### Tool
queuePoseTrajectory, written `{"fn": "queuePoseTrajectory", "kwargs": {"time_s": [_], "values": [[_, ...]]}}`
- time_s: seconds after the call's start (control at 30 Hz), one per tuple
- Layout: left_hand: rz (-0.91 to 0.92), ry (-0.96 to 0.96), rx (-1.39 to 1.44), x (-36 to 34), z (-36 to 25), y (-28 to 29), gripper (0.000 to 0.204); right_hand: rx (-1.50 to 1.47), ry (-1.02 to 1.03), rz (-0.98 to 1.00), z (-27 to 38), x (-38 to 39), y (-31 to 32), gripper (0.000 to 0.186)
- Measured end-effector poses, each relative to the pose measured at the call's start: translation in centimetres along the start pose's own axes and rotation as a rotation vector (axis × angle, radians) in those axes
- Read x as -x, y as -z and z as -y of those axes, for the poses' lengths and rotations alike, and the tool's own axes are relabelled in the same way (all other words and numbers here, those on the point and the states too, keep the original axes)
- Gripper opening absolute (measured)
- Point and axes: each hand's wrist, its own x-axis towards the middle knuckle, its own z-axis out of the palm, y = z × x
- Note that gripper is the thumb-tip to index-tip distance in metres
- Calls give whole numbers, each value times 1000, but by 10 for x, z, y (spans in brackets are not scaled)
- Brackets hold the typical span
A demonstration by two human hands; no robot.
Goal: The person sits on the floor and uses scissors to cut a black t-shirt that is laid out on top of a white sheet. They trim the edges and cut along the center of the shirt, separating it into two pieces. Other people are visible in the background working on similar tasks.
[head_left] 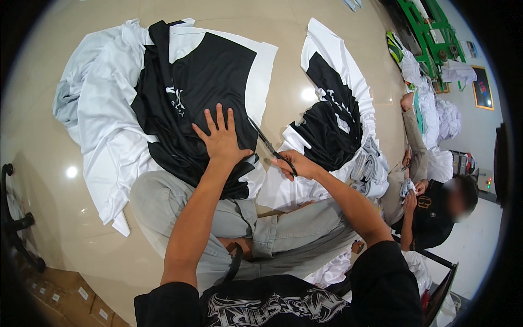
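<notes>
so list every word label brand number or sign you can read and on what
Person's black shirt: stylised lettering, not copied.
Spread black fabric: white print, too small to read.
Crumpled black fabric: print broken by folds, unreadable.
Cardboard boxes: labels too small.
Framed wall picture: marks too small.

I count one left hand (222,137), one right hand (298,163), one pair of scissors (268,144), two black-and-white fabric heaps (218,71) (329,129), at eleven and two o'clock, one co-worker (432,218) past three, one framed picture (482,88) before three, and cardboard boxes (70,294) around eight, too dim to number.
</notes>
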Motion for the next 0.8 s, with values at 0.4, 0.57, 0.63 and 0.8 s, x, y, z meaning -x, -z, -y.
{"fn": "queuePoseTrajectory", "kwargs": {"time_s": [0.4,0.57,0.63,0.8], "values": [[-6,-7,10,1,3,-2,141,-28,-21,-116,3,4,-34,47],[-23,-20,26,1,4,-2,141,-104,-13,-136,-6,1,-45,45],[-23,-24,32,2,5,-2,141,-142,-30,-153,-4,2,-51,45],[-27,-33,57,2,5,-1,140,-196,-1,-157,-5,0,-63,43]]}}
